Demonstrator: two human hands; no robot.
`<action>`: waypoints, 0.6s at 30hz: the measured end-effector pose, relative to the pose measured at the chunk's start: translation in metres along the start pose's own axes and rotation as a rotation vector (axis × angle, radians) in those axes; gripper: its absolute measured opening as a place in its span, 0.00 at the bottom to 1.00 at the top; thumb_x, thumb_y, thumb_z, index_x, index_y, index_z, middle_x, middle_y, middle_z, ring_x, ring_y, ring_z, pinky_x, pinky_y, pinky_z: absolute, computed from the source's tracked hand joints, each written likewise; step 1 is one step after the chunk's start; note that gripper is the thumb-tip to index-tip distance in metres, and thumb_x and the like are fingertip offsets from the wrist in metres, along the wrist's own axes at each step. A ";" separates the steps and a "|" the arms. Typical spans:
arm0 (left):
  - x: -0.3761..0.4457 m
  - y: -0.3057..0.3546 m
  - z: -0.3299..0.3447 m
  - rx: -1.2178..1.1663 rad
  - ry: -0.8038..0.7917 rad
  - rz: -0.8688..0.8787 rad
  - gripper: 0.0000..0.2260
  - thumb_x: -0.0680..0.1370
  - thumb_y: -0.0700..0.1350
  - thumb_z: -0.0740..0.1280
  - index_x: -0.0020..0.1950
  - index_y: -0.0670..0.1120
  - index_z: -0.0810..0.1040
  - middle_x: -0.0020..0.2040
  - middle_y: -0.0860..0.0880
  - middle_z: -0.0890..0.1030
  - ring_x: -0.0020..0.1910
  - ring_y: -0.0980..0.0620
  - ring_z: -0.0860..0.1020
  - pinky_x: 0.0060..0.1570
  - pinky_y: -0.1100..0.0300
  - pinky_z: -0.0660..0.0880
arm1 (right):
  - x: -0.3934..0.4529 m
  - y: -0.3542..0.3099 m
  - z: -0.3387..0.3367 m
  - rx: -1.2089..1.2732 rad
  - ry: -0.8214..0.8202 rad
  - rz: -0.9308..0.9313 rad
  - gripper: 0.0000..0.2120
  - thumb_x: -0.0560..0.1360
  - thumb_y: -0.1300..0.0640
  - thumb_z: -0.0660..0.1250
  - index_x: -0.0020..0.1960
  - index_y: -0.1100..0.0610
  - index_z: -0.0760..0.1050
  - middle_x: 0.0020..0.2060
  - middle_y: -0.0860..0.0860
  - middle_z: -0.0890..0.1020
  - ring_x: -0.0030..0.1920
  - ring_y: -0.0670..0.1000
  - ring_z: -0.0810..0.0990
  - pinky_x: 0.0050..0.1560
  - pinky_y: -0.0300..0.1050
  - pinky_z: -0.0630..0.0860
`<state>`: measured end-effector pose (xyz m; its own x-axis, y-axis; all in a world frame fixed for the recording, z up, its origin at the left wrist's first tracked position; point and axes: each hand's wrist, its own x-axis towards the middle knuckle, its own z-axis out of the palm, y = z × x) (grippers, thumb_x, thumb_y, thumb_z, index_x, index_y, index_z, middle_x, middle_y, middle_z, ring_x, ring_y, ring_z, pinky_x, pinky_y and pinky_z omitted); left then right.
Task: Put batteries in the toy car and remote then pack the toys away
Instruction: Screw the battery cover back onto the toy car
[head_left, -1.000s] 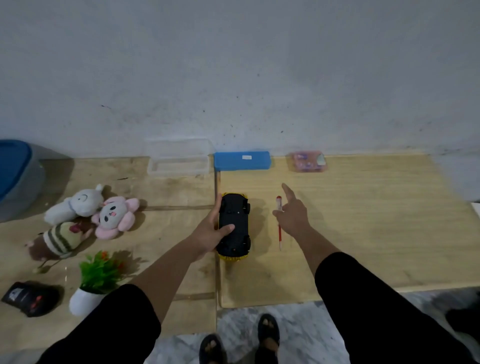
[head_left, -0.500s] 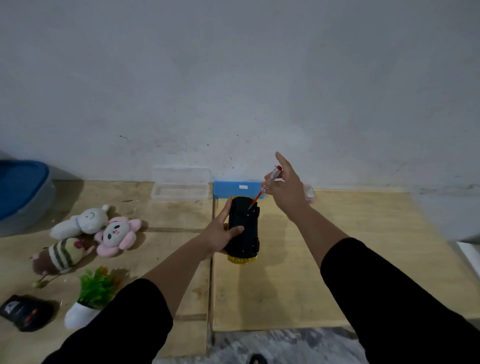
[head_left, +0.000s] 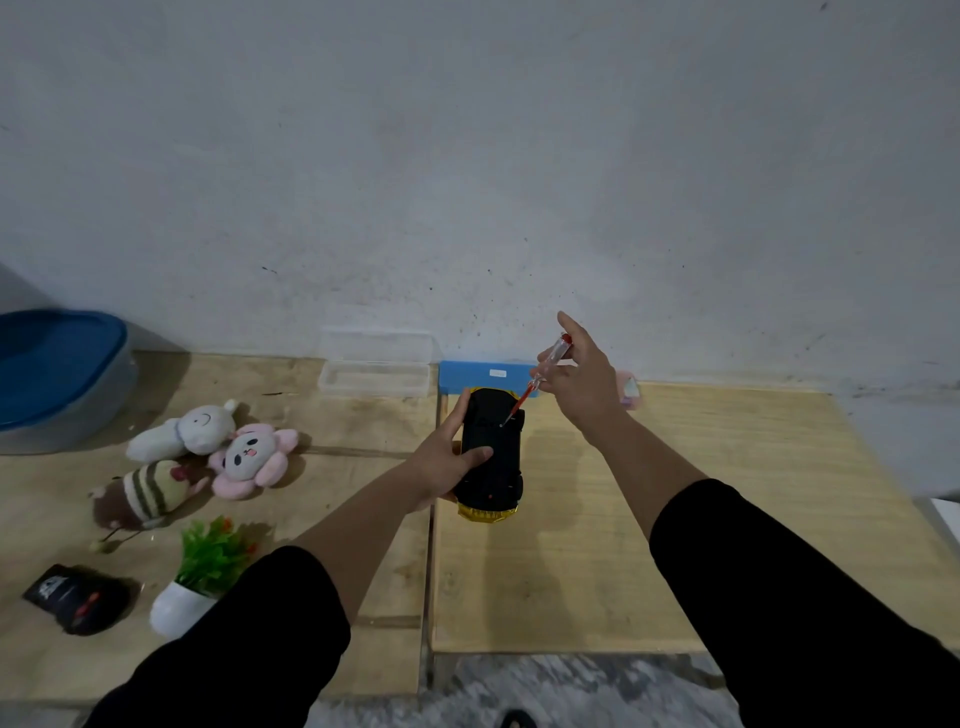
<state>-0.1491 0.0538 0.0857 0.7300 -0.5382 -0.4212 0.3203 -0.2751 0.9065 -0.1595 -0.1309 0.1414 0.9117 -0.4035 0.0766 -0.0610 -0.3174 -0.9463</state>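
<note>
Head | toy car (head_left: 493, 457) underside up, long axis toward wall; nose direction unclear

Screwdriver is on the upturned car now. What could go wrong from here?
1. The screwdriver meets the toy car at a slant, so its tip may slip off the underside toward the left hand gripping the car.
2. The right hand pinches only the upper handle, which may limit downward pressure.
3. The car sits beside the seam between the boards; a loosened screw could fall in.
</note>
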 end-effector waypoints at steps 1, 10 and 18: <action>-0.001 0.000 0.000 0.000 -0.002 0.000 0.38 0.78 0.42 0.66 0.73 0.69 0.44 0.68 0.44 0.72 0.59 0.42 0.77 0.50 0.44 0.79 | -0.001 -0.001 0.000 -0.001 0.000 -0.001 0.32 0.73 0.71 0.65 0.73 0.55 0.61 0.43 0.51 0.75 0.51 0.54 0.78 0.55 0.50 0.79; -0.004 0.001 0.003 0.012 -0.005 -0.006 0.38 0.78 0.43 0.66 0.73 0.69 0.44 0.65 0.43 0.75 0.58 0.42 0.78 0.51 0.42 0.78 | -0.004 -0.006 0.000 -0.021 0.005 0.008 0.31 0.74 0.70 0.65 0.73 0.52 0.62 0.46 0.52 0.75 0.47 0.49 0.78 0.45 0.37 0.79; -0.006 0.001 0.004 -0.005 0.003 -0.013 0.38 0.78 0.42 0.65 0.73 0.69 0.44 0.66 0.43 0.74 0.58 0.43 0.78 0.50 0.43 0.79 | -0.007 -0.009 0.000 -0.056 -0.018 -0.010 0.30 0.74 0.69 0.65 0.72 0.51 0.64 0.43 0.48 0.75 0.52 0.54 0.80 0.55 0.49 0.80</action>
<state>-0.1556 0.0540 0.0889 0.7276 -0.5325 -0.4325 0.3324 -0.2778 0.9013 -0.1652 -0.1247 0.1496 0.9197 -0.3846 0.0796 -0.0742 -0.3693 -0.9264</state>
